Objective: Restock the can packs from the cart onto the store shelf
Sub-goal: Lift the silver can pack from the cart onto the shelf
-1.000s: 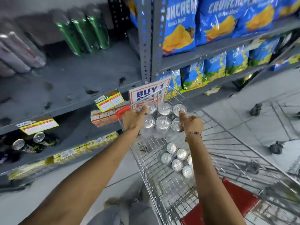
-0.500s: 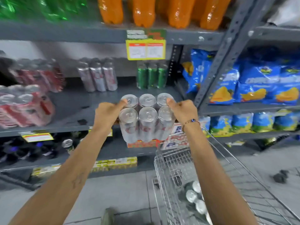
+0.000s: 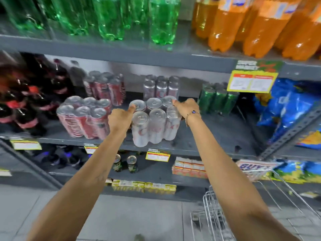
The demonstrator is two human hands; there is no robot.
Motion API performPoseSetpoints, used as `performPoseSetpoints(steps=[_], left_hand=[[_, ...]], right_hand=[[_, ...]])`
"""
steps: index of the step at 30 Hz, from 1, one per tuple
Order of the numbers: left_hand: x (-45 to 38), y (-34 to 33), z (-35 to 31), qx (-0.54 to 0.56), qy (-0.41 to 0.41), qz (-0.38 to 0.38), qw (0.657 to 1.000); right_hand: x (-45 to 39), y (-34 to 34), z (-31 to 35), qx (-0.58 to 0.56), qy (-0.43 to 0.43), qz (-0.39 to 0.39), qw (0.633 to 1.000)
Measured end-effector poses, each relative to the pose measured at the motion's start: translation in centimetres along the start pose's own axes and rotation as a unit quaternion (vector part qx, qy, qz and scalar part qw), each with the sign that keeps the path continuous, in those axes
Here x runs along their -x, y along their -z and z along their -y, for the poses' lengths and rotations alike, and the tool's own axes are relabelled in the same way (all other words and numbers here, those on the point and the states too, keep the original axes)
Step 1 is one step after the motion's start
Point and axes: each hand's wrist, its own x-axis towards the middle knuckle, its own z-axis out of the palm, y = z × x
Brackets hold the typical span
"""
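Note:
A shrink-wrapped pack of silver cans (image 3: 154, 123) is over the front of the grey middle shelf (image 3: 208, 136), at or just above its surface. My left hand (image 3: 120, 119) grips its left side with the thumb on a can top. My right hand (image 3: 186, 108), wearing a bracelet, grips its right side. Behind it, further back on the same shelf, stands another silver can pack (image 3: 161, 87). The wire cart (image 3: 225, 214) shows only its front corner at the lower right; its contents are out of view.
A red can pack (image 3: 83, 117) sits just left of the held pack, and another stands behind. Green cans (image 3: 217, 100) stand to the right. Dark bottles fill the far left. Green and orange bottles line the shelf above. Blue snack bags hang at right.
Both hands lifted the silver can pack out of the cart and carried it forward onto the middle shelf. The view swung up from the cart to the shelves.

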Motion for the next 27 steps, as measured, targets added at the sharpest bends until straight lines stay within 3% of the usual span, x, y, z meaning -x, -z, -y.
performPoseSetpoints(steps=[11,19,21,23,25,27], left_hand=[[-5.2,-2.1,2.8,0.015,0.012,0.018,1.000],[-5.5,-0.6,2.2,-0.029,0.007,0.106,0.994],[-3.8,0.3,1.9,-0.143,-0.058,0.091,0.984],[-2.0,0.8,1.8,-0.189,-0.170,-0.008,0.967],[-0.1,0.6,1.3,-0.130,-0.273,-0.088,0.949],[1.7,-0.8,0.6,-0.040,-0.344,-0.053,0.937]], right_hand=[[-3.9,-4.2,-0.5,0.013,-0.022,-0.020,0.999],[-4.5,-4.3,-1.3,-0.025,-0.032,-0.012,0.999],[-3.7,-4.0,-1.4,-0.034,-0.030,-0.002,0.999],[-2.3,-3.6,-1.7,-0.053,-0.010,-0.032,0.998],[0.0,-2.7,-2.4,-0.087,0.028,-0.105,0.990],[2.7,-1.4,-3.8,-0.124,0.067,-0.162,0.977]])
